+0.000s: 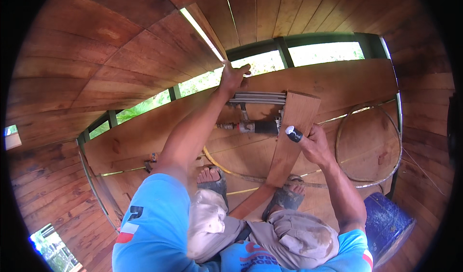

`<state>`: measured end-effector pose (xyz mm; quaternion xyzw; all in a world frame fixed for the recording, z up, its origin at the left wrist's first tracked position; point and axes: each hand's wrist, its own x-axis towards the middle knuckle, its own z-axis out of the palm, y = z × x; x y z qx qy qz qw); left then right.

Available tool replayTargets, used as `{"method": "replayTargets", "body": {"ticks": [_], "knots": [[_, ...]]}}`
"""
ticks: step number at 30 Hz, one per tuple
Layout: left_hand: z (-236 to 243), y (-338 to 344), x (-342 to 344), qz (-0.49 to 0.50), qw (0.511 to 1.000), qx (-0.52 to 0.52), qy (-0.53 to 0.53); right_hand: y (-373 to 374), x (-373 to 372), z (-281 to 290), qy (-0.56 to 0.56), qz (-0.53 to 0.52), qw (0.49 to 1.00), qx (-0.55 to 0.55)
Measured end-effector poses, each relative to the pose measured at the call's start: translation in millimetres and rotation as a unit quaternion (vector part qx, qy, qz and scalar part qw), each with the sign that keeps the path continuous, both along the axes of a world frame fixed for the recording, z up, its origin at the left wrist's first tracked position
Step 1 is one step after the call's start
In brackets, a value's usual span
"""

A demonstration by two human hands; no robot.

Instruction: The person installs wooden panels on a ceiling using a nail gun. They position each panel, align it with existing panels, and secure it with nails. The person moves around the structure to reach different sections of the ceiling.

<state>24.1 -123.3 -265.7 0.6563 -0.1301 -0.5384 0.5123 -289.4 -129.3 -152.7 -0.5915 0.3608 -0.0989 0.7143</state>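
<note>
My right hand (314,144) grips the right edge of a short wooden board (296,122), which slants up and away from between my feet. Its thumb, wrapped in black with a white tip, lies across the board's face. Stretched far forward, my left hand (234,78) is at the lower end of a narrow wooden strip (211,28) beside a bright gap. Its fingers are partly spread, with nothing seen in them; whether it touches the strip I cannot tell. Beyond the board lies what looks like a pneumatic nail gun (264,127), its right end hidden by the board.
A yellowish hose (342,132) loops over the wooden planks on the right and passes near my sandalled feet (289,195). A blue drum (386,224) stands at the lower right. Plank walls (82,55) curve around, with open slots (328,53) ahead. A small tool (152,161) lies left.
</note>
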Motion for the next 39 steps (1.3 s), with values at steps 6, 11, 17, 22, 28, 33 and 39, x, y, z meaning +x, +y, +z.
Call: {"method": "replayTargets", "body": {"ticks": [6, 11, 17, 22, 28, 33, 39], "knots": [[-2.1, -7.5, -1.4, 0.056, 0.997, -0.048, 0.037, -0.8, -0.3, -1.1, 0.017, 0.008, 1.000, -0.003], [5.9, 24.9, 13.1, -0.174, 0.965, -0.004, -0.198, -16.3, 10.5, 19.3, -0.007, -0.014, 1.000, -0.016], [46.4, 60.8, 32.0, -0.181, 0.952, -0.008, -0.247, -55.2, 51.5, 79.9, -0.118, -0.080, 0.974, -0.177], [70.2, 86.6, 69.0, -0.093, 0.970, -0.087, -0.207, -79.8, 91.2, 132.9, -0.132, -0.015, 0.893, -0.431], [83.7, 84.6, 42.5, -0.036, 0.898, -0.228, -0.376, -83.2, 141.9, 134.5, -0.170, 0.044, 0.910, -0.377], [100.3, 61.6, 27.7, -0.131, 0.903, -0.224, -0.342, -71.5, 163.8, 127.6, -0.156, 0.056, 0.929, -0.330], [92.8, 59.7, 30.5, -0.130, 0.881, -0.128, -0.437, -75.3, 180.6, 119.2, -0.005, 0.084, 0.923, -0.374]]}}
